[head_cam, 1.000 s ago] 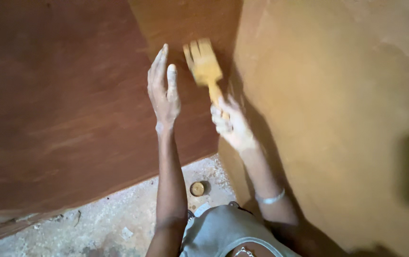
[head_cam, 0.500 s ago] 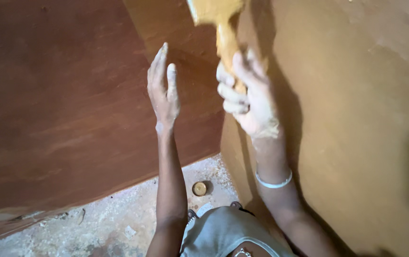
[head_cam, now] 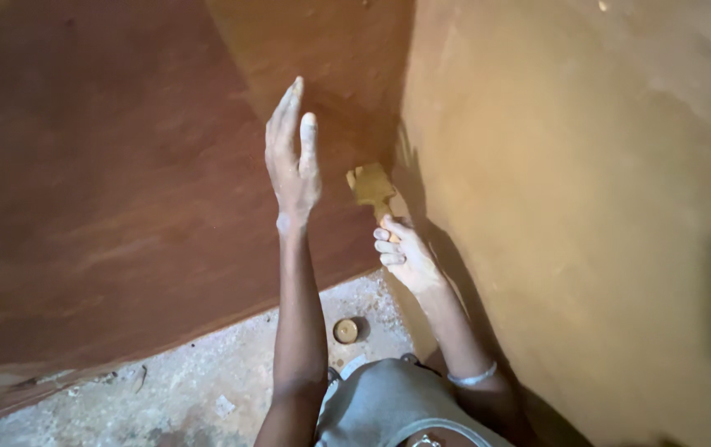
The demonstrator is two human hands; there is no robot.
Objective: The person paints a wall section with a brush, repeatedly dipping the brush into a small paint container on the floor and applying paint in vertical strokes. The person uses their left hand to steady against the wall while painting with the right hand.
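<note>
Paint-caked yellow brush (head_cam: 370, 185) in right hand (head_cam: 405, 255) touches the wall corner.

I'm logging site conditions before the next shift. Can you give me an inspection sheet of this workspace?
Surface: reddish-brown wall panel at left, ochre plastered wall at right, meeting at a corner; bare speckled concrete floor.
Job's things: flat yellow-coated paintbrush, bristles at the corner.
Clutter: small round tin on the floor; scattered debris.
Hands: right hand grips the brush handle; left hand open, flat toward the brown panel, paint on its fingers.
Cables: nothing seen.
Surroundings: silver bangle on the right wrist; grey garment below.
</note>
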